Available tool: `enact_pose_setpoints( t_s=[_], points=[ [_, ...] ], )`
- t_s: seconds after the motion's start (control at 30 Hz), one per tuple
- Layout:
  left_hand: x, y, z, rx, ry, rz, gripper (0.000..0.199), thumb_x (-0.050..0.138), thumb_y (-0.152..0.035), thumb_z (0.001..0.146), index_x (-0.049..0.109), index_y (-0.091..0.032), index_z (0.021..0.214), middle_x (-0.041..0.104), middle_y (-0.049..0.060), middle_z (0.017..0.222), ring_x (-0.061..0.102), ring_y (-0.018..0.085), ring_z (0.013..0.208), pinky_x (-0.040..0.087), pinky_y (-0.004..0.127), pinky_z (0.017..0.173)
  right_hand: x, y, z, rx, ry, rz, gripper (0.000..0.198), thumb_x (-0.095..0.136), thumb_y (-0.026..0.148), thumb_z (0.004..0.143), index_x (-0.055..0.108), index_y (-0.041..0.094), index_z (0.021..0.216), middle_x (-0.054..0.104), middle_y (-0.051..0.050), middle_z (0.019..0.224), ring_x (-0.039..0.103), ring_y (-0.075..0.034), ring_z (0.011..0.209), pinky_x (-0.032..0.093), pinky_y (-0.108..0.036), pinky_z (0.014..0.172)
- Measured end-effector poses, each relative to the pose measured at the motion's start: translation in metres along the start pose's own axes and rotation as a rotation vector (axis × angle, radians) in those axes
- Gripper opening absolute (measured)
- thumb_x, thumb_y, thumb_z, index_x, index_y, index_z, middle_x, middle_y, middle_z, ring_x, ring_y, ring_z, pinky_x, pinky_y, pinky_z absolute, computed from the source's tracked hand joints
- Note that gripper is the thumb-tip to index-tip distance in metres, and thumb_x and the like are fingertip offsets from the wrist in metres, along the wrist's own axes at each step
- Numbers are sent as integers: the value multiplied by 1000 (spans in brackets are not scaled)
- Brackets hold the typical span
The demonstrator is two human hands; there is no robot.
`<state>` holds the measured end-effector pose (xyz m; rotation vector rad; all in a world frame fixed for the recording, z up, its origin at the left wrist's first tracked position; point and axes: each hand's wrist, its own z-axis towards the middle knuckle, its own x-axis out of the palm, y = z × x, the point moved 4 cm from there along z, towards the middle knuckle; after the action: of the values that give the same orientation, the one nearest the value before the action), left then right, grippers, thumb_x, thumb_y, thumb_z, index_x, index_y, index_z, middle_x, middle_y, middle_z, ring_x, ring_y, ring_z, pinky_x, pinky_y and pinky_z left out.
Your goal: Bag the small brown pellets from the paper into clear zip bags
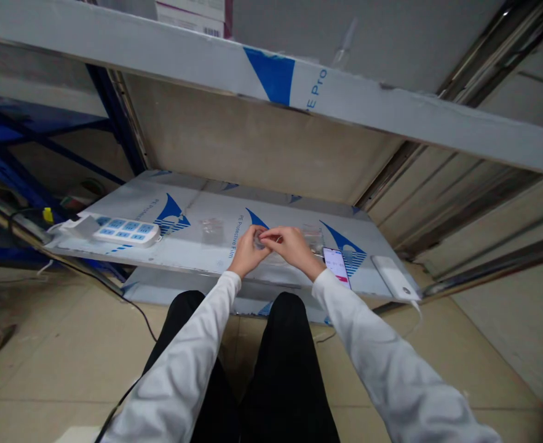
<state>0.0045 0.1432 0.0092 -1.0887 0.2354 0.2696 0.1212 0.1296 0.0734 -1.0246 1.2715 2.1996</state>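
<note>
My left hand [247, 251] and my right hand [292, 246] meet above the front part of the film-covered shelf [192, 261]. Between the fingers of my left hand sits a small, clear, shiny thing [257, 239], possibly plastic; its kind is too blurred to tell. The thumb and forefinger of my right hand are pinched together against it, and whatever they grip is hidden. To the left lies a small clear plastic bag [213, 230]. Just beyond my right hand are more clear plastic packets [313, 236], partly covered by it.
A phone [337, 266] with a lit screen lies beside my right wrist. At the right end sits a white box-shaped device [395, 278] with a cable. A white power strip [126, 231] is at the left. An upper shelf edge [183, 64] crosses overhead.
</note>
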Motion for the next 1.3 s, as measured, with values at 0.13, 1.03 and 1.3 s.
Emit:
enact_pose_setpoints(
  t_s=[0.13,1.03,1.3],
  points=[
    [15,11,13,-1,49,-13,30,66,-19,64,55,-17,91,65,4,90,62,18,83,47,29,77,10,-15,13,-50,95,-126,17,58,22,85,75,21,87,75,-3,85,66,-15,77,46,-24,74],
    [0,42,1,-80,77,-52,35,64,-11,59,55,-17,92,62,1,83,60,14,78,48,29,78,34,-53,19,135,-22,-114,22,52,24,89,68,19,104,72,-4,95,65,-12,82,47,-22,76],
    [10,39,31,-134,92,-148,37,66,-14,56,56,-15,91,63,1,83,60,14,78,46,27,76,24,-54,31,53,-16,-75,24,52,30,90,73,21,92,72,-2,90,63,-13,82,44,-22,77]
  ],
)
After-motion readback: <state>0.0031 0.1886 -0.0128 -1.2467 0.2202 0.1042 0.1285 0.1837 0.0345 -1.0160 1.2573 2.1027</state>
